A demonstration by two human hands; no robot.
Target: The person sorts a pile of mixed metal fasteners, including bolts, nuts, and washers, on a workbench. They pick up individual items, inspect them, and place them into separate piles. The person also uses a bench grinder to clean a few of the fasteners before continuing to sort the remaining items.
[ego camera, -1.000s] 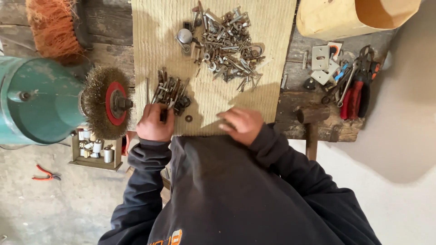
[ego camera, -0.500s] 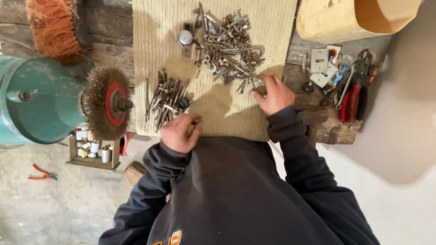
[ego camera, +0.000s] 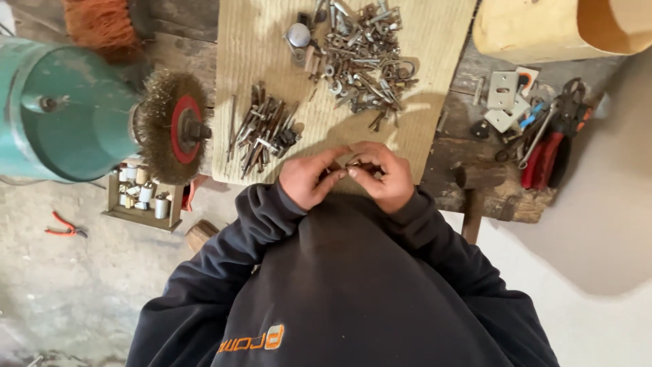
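Half a second ago the hands were apart: the right hand [ego camera: 382, 178] was up by the big pile and the left hand [ego camera: 307, 180] was down near the person's chest. Now both have come together at the near edge of the pale ribbed wooden board [ego camera: 448, 41], just in front of the person's dark sweatshirt [ego camera: 353, 292]. The fingers of both hands pinch one small dark metal piece [ego camera: 354, 164] between them; it is too small to tell what kind it is. There are two piles of metal bits on the board. The big tangled pile of grey screws, hooks and rings [ego camera: 363, 58] lies at the far side, too many to count. The smaller pile of long rusty bolts and nails [ego camera: 263, 129] lies to the left of the hands, near them but not touching. One round brassy wire brush wheel with a red middle [ego camera: 173, 128] sticks out of the one green machine [ego camera: 64, 112] on the left. On the old wooden counter [ego camera: 506, 194] to the right lie red-handled pliers [ego camera: 543, 153] among other tools. One more pair of red pliers [ego camera: 64, 226] lies on the floor.
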